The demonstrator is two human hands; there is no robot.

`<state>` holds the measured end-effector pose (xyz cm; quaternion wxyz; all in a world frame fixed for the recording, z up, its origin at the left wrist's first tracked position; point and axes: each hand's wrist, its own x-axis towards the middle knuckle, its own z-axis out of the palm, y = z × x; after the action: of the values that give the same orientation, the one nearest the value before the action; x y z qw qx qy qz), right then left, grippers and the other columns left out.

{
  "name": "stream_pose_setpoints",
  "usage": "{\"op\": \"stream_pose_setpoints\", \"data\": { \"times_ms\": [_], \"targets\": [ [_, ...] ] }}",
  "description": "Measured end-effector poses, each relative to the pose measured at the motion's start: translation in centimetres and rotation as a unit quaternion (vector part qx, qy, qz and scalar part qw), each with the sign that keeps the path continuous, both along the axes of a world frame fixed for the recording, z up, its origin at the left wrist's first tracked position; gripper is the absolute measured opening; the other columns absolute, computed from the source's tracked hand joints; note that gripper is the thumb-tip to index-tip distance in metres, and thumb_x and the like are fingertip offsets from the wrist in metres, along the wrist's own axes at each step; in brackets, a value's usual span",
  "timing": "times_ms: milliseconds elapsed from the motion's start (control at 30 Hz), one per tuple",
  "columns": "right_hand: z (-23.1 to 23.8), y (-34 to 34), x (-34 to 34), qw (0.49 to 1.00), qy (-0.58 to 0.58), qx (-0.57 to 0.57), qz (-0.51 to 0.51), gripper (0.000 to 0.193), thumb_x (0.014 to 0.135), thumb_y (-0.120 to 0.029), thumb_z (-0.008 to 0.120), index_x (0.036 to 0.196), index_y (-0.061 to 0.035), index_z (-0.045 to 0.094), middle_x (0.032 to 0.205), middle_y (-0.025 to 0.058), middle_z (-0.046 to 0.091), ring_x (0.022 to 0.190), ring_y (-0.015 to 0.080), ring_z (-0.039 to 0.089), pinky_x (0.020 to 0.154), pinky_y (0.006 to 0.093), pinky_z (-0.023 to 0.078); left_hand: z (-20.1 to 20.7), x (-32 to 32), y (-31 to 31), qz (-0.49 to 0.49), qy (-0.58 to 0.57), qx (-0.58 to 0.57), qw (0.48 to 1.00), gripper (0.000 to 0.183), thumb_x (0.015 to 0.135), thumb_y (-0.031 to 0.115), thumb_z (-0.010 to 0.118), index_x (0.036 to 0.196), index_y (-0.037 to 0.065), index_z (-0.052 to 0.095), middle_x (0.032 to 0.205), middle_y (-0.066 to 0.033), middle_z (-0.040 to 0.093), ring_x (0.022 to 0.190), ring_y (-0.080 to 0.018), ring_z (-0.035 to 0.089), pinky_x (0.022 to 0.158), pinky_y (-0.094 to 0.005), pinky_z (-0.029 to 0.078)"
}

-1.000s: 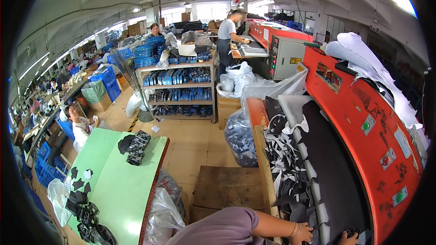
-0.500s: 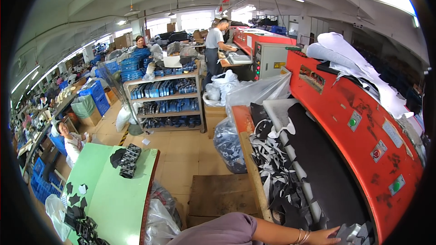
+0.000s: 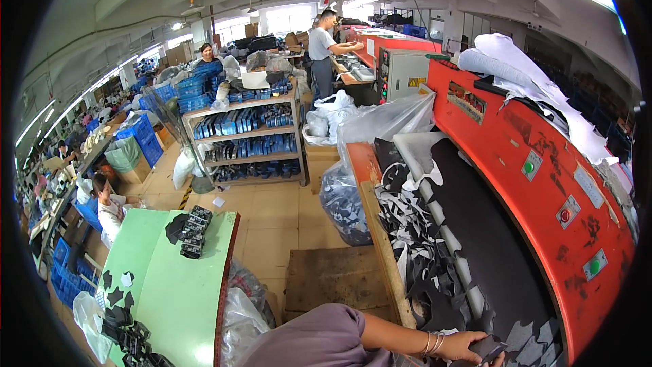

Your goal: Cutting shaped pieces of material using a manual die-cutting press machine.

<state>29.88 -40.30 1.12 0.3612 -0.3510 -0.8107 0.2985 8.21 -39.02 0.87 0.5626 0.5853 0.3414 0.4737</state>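
Observation:
My left arm, in a mauve sleeve and with bracelets at the wrist, reaches across the lower edge to the right. Its hand, my left hand, closes on a small dark grey piece that looks like cut sheet material; whether it is one layer or a stack I cannot tell. Fingertips show at the piece's right side. Grey cut pieces lie close by, on the near end of the black sheet along the red machine. My right hand is not in view.
Black and white scraps fill the strip beside the sheet. A green table with metal-edged dies stands left. A shelf rack is beyond, with clear bags nearby. Co-workers stand at the back and left.
My left hand has drawn back leftward from the grey pieces and now holds a dark piece. The co-worker by the far machine has raised an arm forward. The view has shifted slightly.

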Motion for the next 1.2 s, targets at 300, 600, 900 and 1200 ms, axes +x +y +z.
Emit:
{"op": "stream_pose_setpoints", "data": {
  "times_ms": [300, 600, 900, 1200],
  "targets": [
    [5.4, -2.7, -4.7, 0.932, 0.153, -0.328, 0.016, 0.043, 0.092, -0.015, 0.056, 0.129, 0.0024, 0.044, 0.118, 0.0116, 0.053, 0.102, 0.0201, 0.052, 0.089, 0.0305, 0.042, -0.7, -1.6, -0.3, 0.032, 0.121, 0.105, 0.987, 0.054, 0.068, 0.034, 0.083, 0.109, 0.005, 0.063, 0.092, -0.0148, 0.066, 0.085, -0.0247, 0.064, 0.073, -0.0365, 0.051],
    [5.5, -1.7, -2.6, 0.950, 0.094, -0.276, -0.116, 0.025, 0.093, -0.018, 0.059, 0.112, -0.0039, 0.055, 0.092, 0.0043, 0.060, 0.076, 0.0162, 0.055, 0.067, 0.0299, 0.046, -1.9, -0.9, 1.3, -0.010, 0.096, 0.017, 0.995, 0.049, 0.070, 0.020, 0.076, 0.114, 0.005, 0.059, 0.111, -0.0162, 0.059, 0.109, -0.0295, 0.055, 0.094, -0.0373, 0.043],
    [2.9, 16.5, 9.9, 0.849, -0.478, 0.156, -0.165, 0.014, 0.080, -0.007, 0.052, 0.087, -0.0088, 0.064, 0.135, 0.0178, 0.048, 0.133, 0.0316, 0.038, 0.108, 0.0601, 0.025, -7.4, -5.0, 10.1, 0.046, 0.382, 0.094, 0.918, 0.056, 0.084, 0.033, 0.067, 0.125, -0.001, 0.052, 0.120, -0.0211, 0.058, 0.112, -0.0360, 0.054, 0.096, -0.0414, 0.043],
    [-6.4, 20.1, 18.3, 0.861, -0.227, 0.056, -0.451, 0.038, 0.073, -0.032, 0.076, 0.106, -0.0159, 0.065, 0.131, 0.0189, 0.050, 0.123, 0.0339, 0.045, 0.100, 0.0511, 0.032, -4.3, -2.3, 13.8, 0.011, 0.427, 0.088, 0.900, 0.059, 0.076, 0.033, 0.076, 0.124, 0.005, 0.056, 0.102, -0.0192, 0.062, 0.090, -0.0360, 0.060, 0.082, -0.0405, 0.049]
  ]
}}
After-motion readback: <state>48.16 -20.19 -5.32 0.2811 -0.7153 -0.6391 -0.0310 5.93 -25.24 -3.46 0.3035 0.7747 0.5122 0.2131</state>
